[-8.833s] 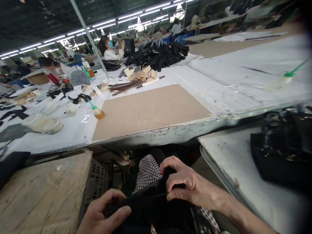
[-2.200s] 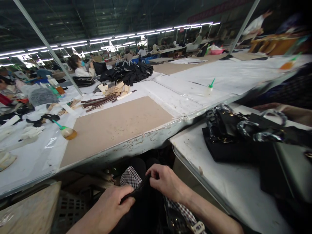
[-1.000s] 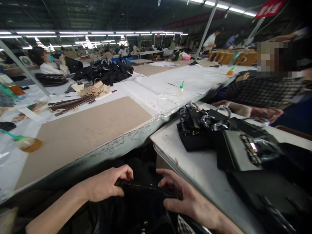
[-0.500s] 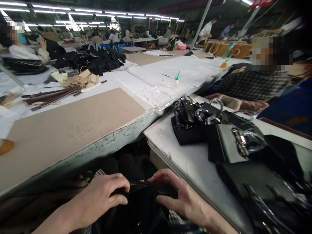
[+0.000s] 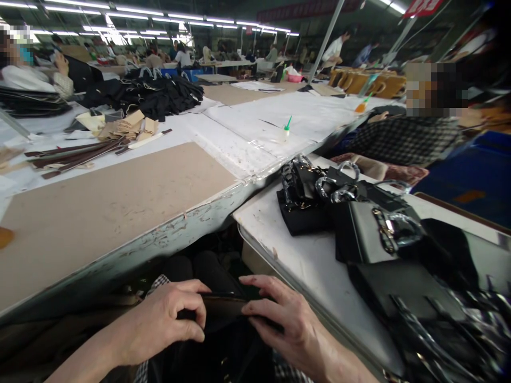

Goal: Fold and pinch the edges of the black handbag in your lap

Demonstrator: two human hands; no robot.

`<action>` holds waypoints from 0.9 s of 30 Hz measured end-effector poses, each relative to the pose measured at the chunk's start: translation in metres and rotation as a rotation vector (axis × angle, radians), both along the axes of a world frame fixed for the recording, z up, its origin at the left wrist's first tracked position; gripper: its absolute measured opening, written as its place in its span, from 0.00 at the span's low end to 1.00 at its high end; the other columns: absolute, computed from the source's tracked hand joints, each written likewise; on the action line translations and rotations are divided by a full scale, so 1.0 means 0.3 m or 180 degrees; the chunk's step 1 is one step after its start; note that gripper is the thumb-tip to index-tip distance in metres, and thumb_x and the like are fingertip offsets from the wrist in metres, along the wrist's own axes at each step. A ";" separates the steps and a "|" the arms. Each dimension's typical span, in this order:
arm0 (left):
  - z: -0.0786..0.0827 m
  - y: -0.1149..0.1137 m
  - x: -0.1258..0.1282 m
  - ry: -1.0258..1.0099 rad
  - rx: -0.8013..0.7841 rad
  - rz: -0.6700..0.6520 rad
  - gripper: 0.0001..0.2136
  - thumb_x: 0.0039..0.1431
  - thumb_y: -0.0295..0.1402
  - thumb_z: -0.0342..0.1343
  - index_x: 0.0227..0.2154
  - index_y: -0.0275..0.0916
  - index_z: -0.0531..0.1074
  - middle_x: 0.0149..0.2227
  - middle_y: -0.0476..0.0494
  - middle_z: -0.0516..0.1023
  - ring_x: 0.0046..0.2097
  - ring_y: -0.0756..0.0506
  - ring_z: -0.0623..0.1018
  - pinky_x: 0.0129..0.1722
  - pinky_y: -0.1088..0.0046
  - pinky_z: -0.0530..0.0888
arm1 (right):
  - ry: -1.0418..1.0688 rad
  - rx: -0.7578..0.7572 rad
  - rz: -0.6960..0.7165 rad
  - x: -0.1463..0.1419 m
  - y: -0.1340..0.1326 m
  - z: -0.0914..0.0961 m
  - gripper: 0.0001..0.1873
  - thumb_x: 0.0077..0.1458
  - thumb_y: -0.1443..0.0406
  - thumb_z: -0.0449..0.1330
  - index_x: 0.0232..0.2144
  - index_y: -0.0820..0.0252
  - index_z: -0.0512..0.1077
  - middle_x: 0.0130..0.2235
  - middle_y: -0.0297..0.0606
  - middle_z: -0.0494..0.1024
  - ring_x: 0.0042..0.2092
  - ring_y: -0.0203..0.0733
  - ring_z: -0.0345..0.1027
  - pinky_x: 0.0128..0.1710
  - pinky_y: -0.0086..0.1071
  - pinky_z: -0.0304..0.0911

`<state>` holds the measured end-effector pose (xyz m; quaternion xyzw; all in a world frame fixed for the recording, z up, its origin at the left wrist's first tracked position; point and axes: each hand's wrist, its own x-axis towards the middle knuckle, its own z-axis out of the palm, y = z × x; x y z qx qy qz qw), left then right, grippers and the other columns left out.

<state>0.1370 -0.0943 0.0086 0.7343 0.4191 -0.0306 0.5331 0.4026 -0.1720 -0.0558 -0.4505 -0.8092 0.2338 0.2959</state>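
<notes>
A black bag (image 5: pixel 223 340) lies in my lap, its upper rim stretched between my hands and a brownish inner face showing under the rim. My left hand (image 5: pixel 170 316) grips the rim at its left end, fingers curled and thumb below. At the rim's right end, my right hand (image 5: pixel 281 316) has the bag edge between thumb and fingers, with the index finger raised along the far side. Most of the bag's lower part is too dark to make out.
On the white table (image 5: pixel 263 234) to my right lie several black handbags (image 5: pixel 371 229) with plastic-wrapped handles. The long worktable carries a beige board (image 5: pixel 131 197), brown strips (image 5: pixel 80 154), a black pile (image 5: pixel 151 96) and a green-tipped bottle (image 5: pixel 287 125). A person in a checked shirt (image 5: pixel 403 138) sits at right.
My right hand has shifted slightly left and turned, its fingers now closer on the rim. More of the brownish inner face shows. The view has swung a little.
</notes>
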 end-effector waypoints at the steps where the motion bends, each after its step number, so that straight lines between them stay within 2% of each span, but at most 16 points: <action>1: -0.001 -0.002 -0.003 -0.0001 0.0016 -0.0008 0.05 0.56 0.28 0.64 0.26 0.42 0.79 0.52 0.55 0.78 0.48 0.45 0.76 0.49 0.73 0.64 | -0.0084 0.0065 0.0033 0.001 0.000 0.008 0.13 0.64 0.71 0.58 0.46 0.52 0.75 0.59 0.41 0.71 0.57 0.45 0.69 0.53 0.38 0.70; 3: -0.003 -0.005 -0.007 0.0011 0.0059 -0.0023 0.05 0.56 0.29 0.64 0.26 0.42 0.78 0.51 0.55 0.78 0.49 0.45 0.76 0.50 0.72 0.64 | -0.0264 0.0191 0.0122 0.002 -0.001 0.024 0.11 0.65 0.69 0.58 0.46 0.52 0.76 0.59 0.41 0.72 0.57 0.47 0.68 0.53 0.39 0.71; 8: -0.009 -0.013 -0.020 0.0066 0.0228 0.0041 0.04 0.57 0.30 0.63 0.27 0.43 0.77 0.48 0.54 0.78 0.50 0.44 0.75 0.52 0.70 0.64 | -0.0477 0.0384 0.0126 -0.005 -0.012 0.041 0.15 0.66 0.70 0.57 0.53 0.54 0.72 0.65 0.44 0.66 0.61 0.49 0.64 0.57 0.43 0.69; 12: -0.007 -0.020 -0.031 0.0027 0.0265 0.0055 0.04 0.57 0.31 0.63 0.27 0.43 0.77 0.48 0.53 0.78 0.50 0.43 0.75 0.54 0.69 0.64 | -0.0264 0.0316 0.0105 -0.018 -0.013 0.036 0.09 0.66 0.70 0.58 0.45 0.55 0.74 0.61 0.42 0.70 0.59 0.46 0.67 0.55 0.40 0.69; 15: 0.004 -0.025 -0.032 0.0054 0.0249 0.0066 0.05 0.57 0.29 0.63 0.26 0.42 0.76 0.47 0.53 0.79 0.49 0.43 0.76 0.53 0.69 0.64 | -0.0170 0.0291 0.0072 -0.029 -0.009 0.042 0.08 0.65 0.71 0.58 0.44 0.56 0.75 0.58 0.41 0.73 0.58 0.47 0.67 0.54 0.40 0.70; 17: 0.012 -0.029 -0.033 0.0051 0.0257 0.0104 0.05 0.57 0.29 0.62 0.26 0.42 0.76 0.48 0.53 0.78 0.49 0.43 0.76 0.53 0.69 0.64 | -0.0102 0.0159 0.0032 -0.037 -0.008 0.052 0.08 0.64 0.71 0.58 0.42 0.56 0.75 0.57 0.40 0.74 0.58 0.47 0.67 0.54 0.40 0.70; 21: 0.011 -0.040 -0.039 0.0015 0.0358 0.0307 0.06 0.58 0.32 0.61 0.27 0.41 0.73 0.50 0.52 0.78 0.48 0.44 0.76 0.50 0.70 0.65 | 0.0149 -0.0401 -0.0047 -0.057 -0.019 0.052 0.05 0.62 0.68 0.61 0.32 0.56 0.75 0.54 0.39 0.76 0.57 0.46 0.69 0.54 0.37 0.69; 27: -0.049 -0.054 -0.028 0.0217 0.0762 0.0710 0.11 0.60 0.37 0.59 0.24 0.41 0.67 0.34 0.52 0.79 0.37 0.46 0.76 0.38 0.71 0.65 | 0.0964 -0.0964 -0.0908 -0.096 -0.038 -0.016 0.05 0.60 0.65 0.63 0.31 0.57 0.74 0.53 0.42 0.79 0.53 0.48 0.75 0.54 0.38 0.70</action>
